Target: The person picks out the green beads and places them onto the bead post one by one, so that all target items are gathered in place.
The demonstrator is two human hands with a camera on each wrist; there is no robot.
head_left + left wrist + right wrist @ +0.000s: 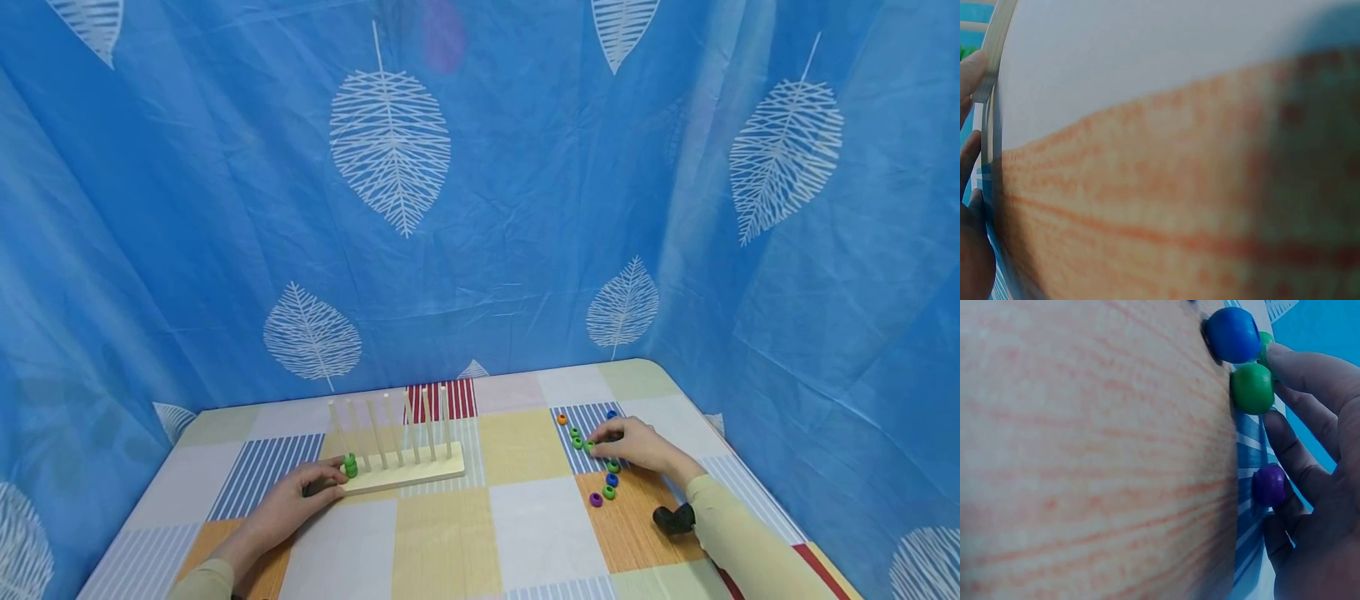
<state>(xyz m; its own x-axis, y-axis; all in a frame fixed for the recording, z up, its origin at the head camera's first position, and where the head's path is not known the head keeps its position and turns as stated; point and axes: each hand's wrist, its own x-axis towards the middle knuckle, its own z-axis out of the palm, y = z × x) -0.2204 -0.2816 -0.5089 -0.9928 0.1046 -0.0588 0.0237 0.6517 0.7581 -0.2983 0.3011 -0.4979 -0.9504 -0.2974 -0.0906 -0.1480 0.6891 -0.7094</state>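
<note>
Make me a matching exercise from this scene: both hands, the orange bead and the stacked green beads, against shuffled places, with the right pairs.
1 Left hand
2 Right hand
3 Orange bead
4 Stacked green beads

A Lying on blue stripes
B Threaded on a peg
C At a loose green bead
D At the rack's end

Pairs: 1-D, 2-C, 3-A, 4-B
</note>
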